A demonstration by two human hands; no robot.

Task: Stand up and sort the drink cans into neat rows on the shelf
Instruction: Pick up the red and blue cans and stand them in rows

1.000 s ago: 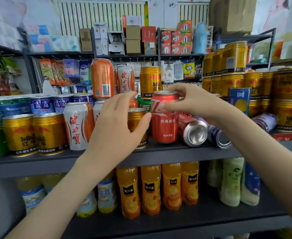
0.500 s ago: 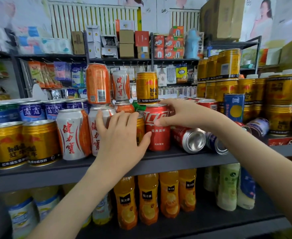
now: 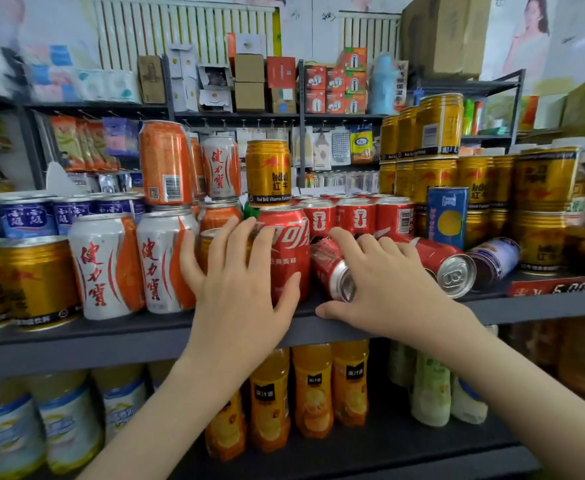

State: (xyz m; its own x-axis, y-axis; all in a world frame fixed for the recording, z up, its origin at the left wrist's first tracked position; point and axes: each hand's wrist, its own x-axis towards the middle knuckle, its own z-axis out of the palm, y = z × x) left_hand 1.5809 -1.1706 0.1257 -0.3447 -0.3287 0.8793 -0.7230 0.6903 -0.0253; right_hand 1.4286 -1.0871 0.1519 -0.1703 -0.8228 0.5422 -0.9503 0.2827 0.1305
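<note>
On the grey shelf (image 3: 111,337) an upright red cola can (image 3: 284,244) stands beside a short gold can (image 3: 206,247) that is mostly hidden. My left hand (image 3: 235,289) presses spread, straight fingers against both, thumb across the red can's front. To the right a red cola can (image 3: 331,268) lies on its side, end towards me. My right hand (image 3: 381,285) lies over it with fingers curled over its top and thumb on the shelf lip below. Behind it lie another red can (image 3: 447,261) and a purple can (image 3: 495,254).
Two white-and-orange cans (image 3: 107,265) and gold cans stand at the left. An orange can (image 3: 164,161) and a gold can (image 3: 268,171) are stacked on top. A row of red cans, a blue carton (image 3: 447,216) and gold stacks (image 3: 540,181) fill the right. Juice bottles (image 3: 313,386) line the lower shelf.
My right hand left the top of the upright red can and dropped onto the lying red can. My left hand slid right across the gold can onto the red can. The view moved closer.
</note>
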